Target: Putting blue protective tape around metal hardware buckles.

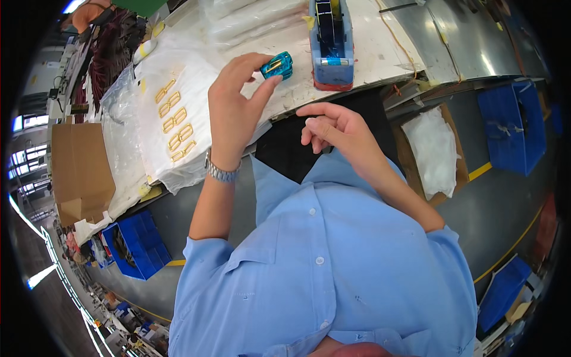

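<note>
A worker in a light blue shirt [291, 238] sits or stands close to a white worktable [297, 101], the right hand [342, 128] held just short of its near edge, fingers loosely curled and gripping nothing visible. Left of it, a metal-banded watch [222, 172] circles the other wrist. The left hand [238, 98], above the table, pinches a small teal bundle [278, 65] showing a gold-coloured strip between thumb and fingers. At right, a carton [431, 152] holds white material. To the left, pairs of gold-coloured frames [174, 121] run in a column across a white sheet [193, 98]. A blue tape dispenser [333, 71] stands right of the bundle, and clear plastic wrapping [250, 21] lies on the far side.
</note>
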### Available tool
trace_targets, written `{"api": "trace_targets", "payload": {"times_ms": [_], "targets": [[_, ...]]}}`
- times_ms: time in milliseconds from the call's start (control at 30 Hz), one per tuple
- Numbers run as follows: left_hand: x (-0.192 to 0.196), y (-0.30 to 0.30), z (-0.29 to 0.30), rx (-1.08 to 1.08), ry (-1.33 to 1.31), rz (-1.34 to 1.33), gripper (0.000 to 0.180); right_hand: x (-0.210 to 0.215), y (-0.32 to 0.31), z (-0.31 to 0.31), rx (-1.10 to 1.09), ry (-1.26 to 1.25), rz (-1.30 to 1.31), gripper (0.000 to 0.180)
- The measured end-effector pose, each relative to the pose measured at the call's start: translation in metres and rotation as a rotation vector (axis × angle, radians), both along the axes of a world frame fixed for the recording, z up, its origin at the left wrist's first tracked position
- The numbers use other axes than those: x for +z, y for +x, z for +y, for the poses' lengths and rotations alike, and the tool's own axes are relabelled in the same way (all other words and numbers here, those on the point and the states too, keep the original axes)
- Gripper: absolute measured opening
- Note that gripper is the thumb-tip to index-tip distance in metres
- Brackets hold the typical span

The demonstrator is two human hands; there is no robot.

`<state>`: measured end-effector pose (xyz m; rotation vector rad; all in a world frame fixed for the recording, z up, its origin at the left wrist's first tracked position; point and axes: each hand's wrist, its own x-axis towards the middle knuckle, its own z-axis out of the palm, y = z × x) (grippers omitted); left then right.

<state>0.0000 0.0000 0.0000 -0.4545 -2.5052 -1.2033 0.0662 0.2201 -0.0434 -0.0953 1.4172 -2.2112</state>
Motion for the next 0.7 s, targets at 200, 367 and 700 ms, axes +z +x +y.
{"api": "trace_targets", "payload": {"times_ms": [200,367,700], "targets": [[-0.014,-0.042,-0.01,-0.058,-0.028,-0.342,0.033,-0.01,0.011,0.007,0.023,0.072,-0.073,0.026],[-0.009,-0.044,-0.008,-0.098,-0.174,-0.254,0.046,-0.018,0.014,0.017,0.005,0.082,-0.096,0.025],[-0.015,-0.044,0.004,-0.156,-0.505,-0.051,0.063,-0.024,0.014,0.021,0.007,0.062,-0.127,0.024]]}}
